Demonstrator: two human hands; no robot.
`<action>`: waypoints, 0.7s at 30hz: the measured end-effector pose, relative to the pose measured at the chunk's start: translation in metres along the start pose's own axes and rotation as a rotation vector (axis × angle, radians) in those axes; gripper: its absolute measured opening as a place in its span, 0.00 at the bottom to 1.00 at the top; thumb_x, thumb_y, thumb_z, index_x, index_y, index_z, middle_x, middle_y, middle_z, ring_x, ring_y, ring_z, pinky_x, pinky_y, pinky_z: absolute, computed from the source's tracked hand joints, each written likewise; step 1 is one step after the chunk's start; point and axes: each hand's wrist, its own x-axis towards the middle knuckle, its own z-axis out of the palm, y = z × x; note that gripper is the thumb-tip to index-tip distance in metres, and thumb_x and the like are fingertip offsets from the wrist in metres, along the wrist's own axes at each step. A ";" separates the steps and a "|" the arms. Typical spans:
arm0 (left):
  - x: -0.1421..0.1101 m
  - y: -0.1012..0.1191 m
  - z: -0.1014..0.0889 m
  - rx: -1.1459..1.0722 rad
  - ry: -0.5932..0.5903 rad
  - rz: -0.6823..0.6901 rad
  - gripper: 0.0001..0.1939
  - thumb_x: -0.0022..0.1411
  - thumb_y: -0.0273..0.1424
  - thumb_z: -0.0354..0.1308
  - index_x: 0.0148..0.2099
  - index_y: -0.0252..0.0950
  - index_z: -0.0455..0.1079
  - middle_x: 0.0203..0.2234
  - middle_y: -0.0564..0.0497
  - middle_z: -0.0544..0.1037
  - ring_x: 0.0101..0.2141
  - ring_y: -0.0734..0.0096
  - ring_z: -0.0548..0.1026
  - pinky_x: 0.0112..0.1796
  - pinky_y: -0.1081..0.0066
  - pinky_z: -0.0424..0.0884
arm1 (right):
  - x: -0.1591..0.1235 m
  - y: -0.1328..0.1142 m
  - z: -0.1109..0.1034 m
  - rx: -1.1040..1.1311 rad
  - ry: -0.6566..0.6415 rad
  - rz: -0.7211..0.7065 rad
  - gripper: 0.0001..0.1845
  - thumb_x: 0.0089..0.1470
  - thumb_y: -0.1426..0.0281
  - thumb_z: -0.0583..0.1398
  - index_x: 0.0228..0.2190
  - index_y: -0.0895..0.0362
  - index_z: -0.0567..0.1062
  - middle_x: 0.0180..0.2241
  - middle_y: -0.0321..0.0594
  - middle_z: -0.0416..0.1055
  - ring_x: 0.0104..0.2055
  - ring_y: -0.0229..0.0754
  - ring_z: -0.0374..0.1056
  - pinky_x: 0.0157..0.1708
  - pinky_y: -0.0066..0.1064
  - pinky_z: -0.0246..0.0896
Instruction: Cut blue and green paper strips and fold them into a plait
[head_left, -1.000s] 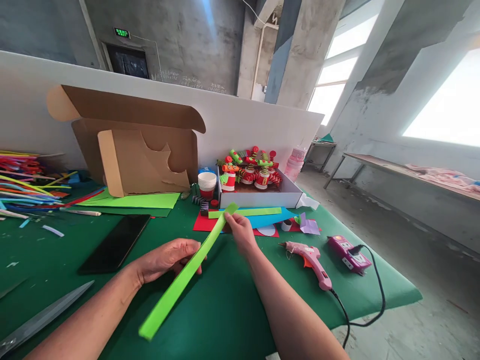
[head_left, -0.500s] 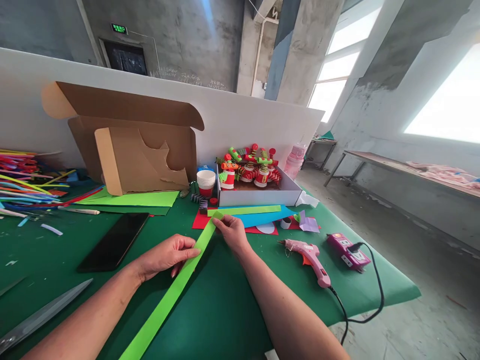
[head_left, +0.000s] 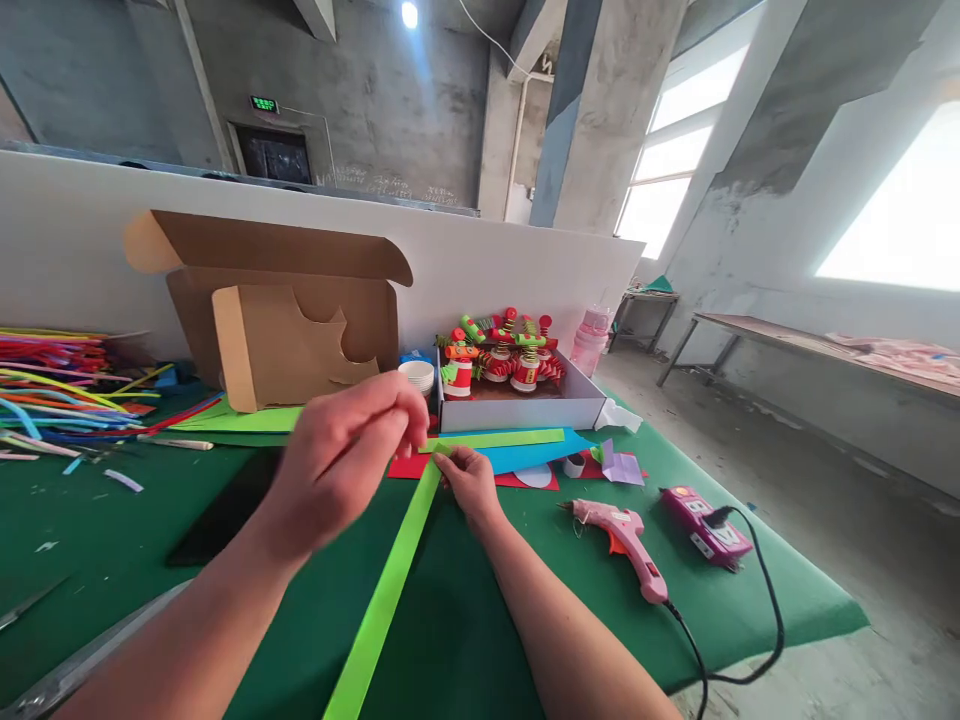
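A long light-green paper strip (head_left: 390, 600) slants from the near edge of the view up to my right hand (head_left: 466, 485), which pinches its far end. My left hand (head_left: 352, 450) is raised to the left of that end, apart from the strip. Its fingers are curled together, and whatever they hold, if anything, is hidden. Just beyond my right hand, a second green strip (head_left: 517, 437) lies on blue paper (head_left: 510, 458) and red paper (head_left: 405, 467).
A pink glue gun (head_left: 622, 540) and a purple power box (head_left: 705, 525) with a black cable lie at right. A white tray (head_left: 517, 413) holds several paper figures. At left are a phone (head_left: 217, 520), scissors (head_left: 97, 650), pipe cleaners (head_left: 60, 390) and a cardboard box (head_left: 292, 345).
My left hand has let go of the green strip and risen up and away from it. My right hand keeps its pinch on the far end. The view has tilted up slightly.
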 end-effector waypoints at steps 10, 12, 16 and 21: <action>0.020 -0.134 0.037 0.087 -0.460 -0.328 0.29 0.46 0.61 0.59 0.25 0.38 0.67 0.22 0.51 0.75 0.26 0.67 0.68 0.30 0.69 0.62 | 0.000 0.001 0.004 0.067 0.064 0.007 0.17 0.36 0.55 0.69 0.21 0.52 0.72 0.17 0.30 0.68 0.19 0.37 0.63 0.22 0.30 0.65; 0.015 -0.133 0.032 0.005 -0.507 -0.383 0.28 0.49 0.60 0.57 0.23 0.38 0.66 0.20 0.50 0.75 0.24 0.69 0.66 0.28 0.69 0.61 | 0.005 0.000 -0.002 0.081 0.132 -0.006 0.18 0.38 0.54 0.68 0.21 0.53 0.71 0.16 0.31 0.68 0.18 0.38 0.64 0.22 0.30 0.66; 0.012 -0.138 0.021 -0.164 -0.467 -0.509 0.31 0.49 0.63 0.57 0.25 0.38 0.69 0.20 0.49 0.76 0.24 0.68 0.68 0.26 0.70 0.61 | 0.009 -0.005 -0.017 0.048 0.271 -0.025 0.17 0.47 0.52 0.62 0.23 0.53 0.69 0.21 0.35 0.72 0.20 0.37 0.64 0.23 0.30 0.66; 0.013 -0.150 0.019 -0.338 -0.372 -0.565 0.33 0.49 0.63 0.60 0.38 0.37 0.72 0.21 0.50 0.77 0.23 0.69 0.70 0.24 0.70 0.63 | 0.000 -0.018 -0.017 -0.128 0.205 -0.016 0.12 0.52 0.58 0.60 0.26 0.54 0.73 0.19 0.34 0.72 0.17 0.36 0.63 0.19 0.28 0.61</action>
